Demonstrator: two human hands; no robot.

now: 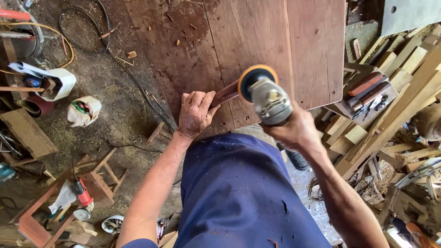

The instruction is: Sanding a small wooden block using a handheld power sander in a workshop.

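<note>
My right hand [296,131] grips the grey body of an angle grinder [268,98] whose orange-rimmed sanding disc [255,78] faces a narrow reddish wood strip [226,94]. My left hand [195,112] clamps that strip down against the near edge of a wide brown wooden tabletop [248,41]. The disc sits right at the far end of the strip, touching or nearly touching it. My blue shorts fill the lower middle of the view.
Stacked wood offcuts and planks [395,92] crowd the right side. Black cables [133,78] run across the sawdust-covered floor at left. A small wooden stool with a red power tool [82,195] stands at lower left, near bags and scrap.
</note>
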